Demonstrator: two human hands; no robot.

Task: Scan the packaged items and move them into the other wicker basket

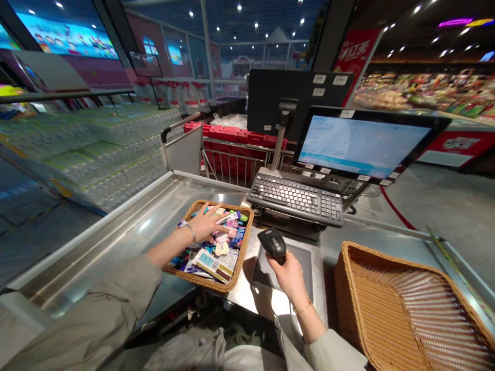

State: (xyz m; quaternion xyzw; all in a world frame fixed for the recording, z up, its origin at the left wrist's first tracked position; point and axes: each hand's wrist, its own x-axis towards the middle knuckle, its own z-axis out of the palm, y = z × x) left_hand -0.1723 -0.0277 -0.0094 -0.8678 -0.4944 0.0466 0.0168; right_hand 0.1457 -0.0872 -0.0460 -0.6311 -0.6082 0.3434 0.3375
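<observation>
A wicker basket (248,226) on the metal counter is filled with small packaged goods in many colours. My left hand (204,225) reaches over them with its fingers spread, resting on or just above the packets. A flat packet with a barcode (213,265) lies on top near the basket's front. In my right hand (288,273) is a black handheld barcode scanner (273,242), its head pointing up and to the left. The scanner is above a dark flat panel (305,263) set in the counter. My right fingers wrap round its handle, partly hidden from view.
A keyboard (297,196) and a lit monitor (359,144) stand behind the scanner. At the right is a second, larger wicker basket (390,304) with nothing visible inside. A raised metal rim (96,221) edges the counter. Stacked bottle packs (116,139) stand beyond, at the left.
</observation>
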